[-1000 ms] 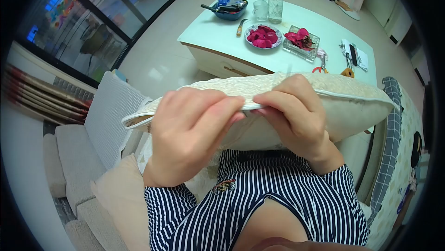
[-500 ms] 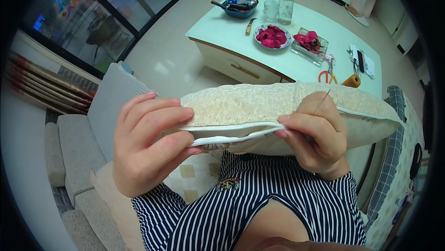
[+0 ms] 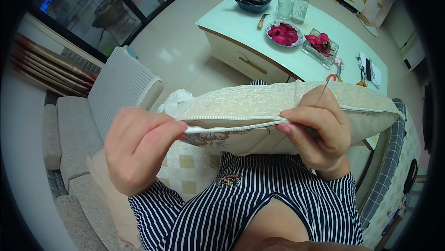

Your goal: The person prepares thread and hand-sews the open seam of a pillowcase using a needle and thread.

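Note:
A cream textured cushion (image 3: 250,98) lies across my lap, its white zipper (image 3: 232,129) gaping between my hands. My left hand (image 3: 141,151) is closed in a pinch on the lower zipper edge at the left and is slightly blurred. At the other end of the gap, my right hand (image 3: 322,133) pinches both zipper edges together between thumb and forefinger. A thin needle (image 3: 325,88) sticks up from behind the knuckles of that hand. Below the zipper the fabric shows a printed pattern. Inside the gap the filling cannot be made out.
Ahead stands a pale table (image 3: 232,26) with a plate (image 3: 269,32) of red petals, a glass tray (image 3: 311,55), a knife (image 3: 262,22), a jar (image 3: 300,7), a mug (image 3: 284,9), a blue basin (image 3: 255,7) and orange-handled scissors (image 3: 334,77). A grey sofa (image 3: 76,137) is at left.
My left hand has slid to the left end of the zipper gap and its fingers have gathered into a pinch. The right hand keeps its hold. The view has shifted slightly.

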A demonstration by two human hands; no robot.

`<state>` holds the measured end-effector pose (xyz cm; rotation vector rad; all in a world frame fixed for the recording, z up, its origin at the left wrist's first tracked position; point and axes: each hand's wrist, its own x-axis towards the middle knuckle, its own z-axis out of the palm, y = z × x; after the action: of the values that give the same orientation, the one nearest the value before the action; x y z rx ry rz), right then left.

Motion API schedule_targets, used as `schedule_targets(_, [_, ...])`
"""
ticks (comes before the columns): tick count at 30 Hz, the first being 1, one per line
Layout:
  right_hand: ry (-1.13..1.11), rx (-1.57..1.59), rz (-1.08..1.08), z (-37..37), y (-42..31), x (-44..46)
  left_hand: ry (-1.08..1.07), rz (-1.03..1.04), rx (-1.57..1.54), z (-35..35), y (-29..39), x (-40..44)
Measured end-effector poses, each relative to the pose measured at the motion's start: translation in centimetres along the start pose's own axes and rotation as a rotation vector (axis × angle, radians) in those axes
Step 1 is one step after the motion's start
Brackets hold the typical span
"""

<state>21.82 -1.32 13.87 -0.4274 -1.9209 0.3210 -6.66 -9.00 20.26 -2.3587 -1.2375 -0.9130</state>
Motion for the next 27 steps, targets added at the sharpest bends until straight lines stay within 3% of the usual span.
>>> schedule_targets(3, [0.021, -0.014, 0.007, 0.1, 0.4, 0.0, 0.045, 0.083, 0.030, 0.6, -0.4, 0.4])
schedule_targets(5, [0.030, -0.021, 0.014, 0.1, 0.6, 0.1, -0.076, 0.022, 0.148, 0.3, 0.5, 1.3])
schedule_targets(11, [0.069, -0.022, 0.042, 0.4, 0.9, 0.2, -0.112, 0.086, 0.275, 2.0, 2.8, 3.0])
schedule_targets(27, [0.110, 0.011, 0.135, 0.5, 1.9, 0.4, 0.006, 0.094, -0.136, 6.5, 0.2, 3.8])
